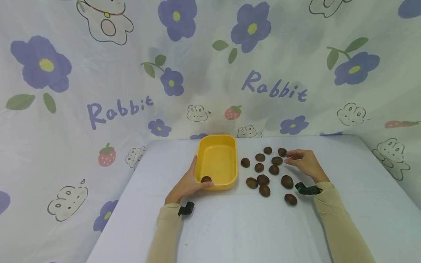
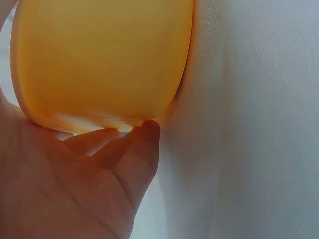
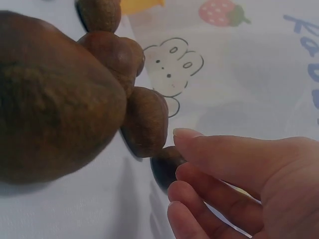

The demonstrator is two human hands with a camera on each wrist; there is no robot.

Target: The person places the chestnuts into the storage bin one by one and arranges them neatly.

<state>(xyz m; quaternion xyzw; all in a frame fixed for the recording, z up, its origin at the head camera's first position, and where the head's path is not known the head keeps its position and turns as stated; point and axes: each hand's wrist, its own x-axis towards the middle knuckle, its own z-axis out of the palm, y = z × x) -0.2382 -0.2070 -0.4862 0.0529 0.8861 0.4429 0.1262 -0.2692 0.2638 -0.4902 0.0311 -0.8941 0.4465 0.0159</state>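
So the left hand (image 1: 188,183) had a grip on the near left corner of the yellow tub (image 1: 217,160), thumb laid over the near rim and fingers wrapped along the left wall. My guess is that's about keeping the tub from sliding, and a corner hold like that left most of the opening uncovered. The tub sat toward the back of the white table (image 1: 230,226), with one round brown nut (image 1: 206,179) inside, tucked into the corner by the thumb. The rest of the brown nuts (image 1: 263,179) (chestnut-looking things, I counted a dozen outside) lay loosely scattered to the right of the tub, which made sense to me since that put them between the two hands and in easy reach of the right one. Speaking of which, the right hand (image 1: 304,160) was over at the far right edge of the bunch, fingers loosely bent with a gap between thumb and index finger, right at the farthest-right nut of the back row (image 1: 281,152). It wasn't pinching anything as far as I could see, and I honestly couldn't tell if the fingertip was touching that nut or just beside it. Coming in from the side probably avoided bumping the others.
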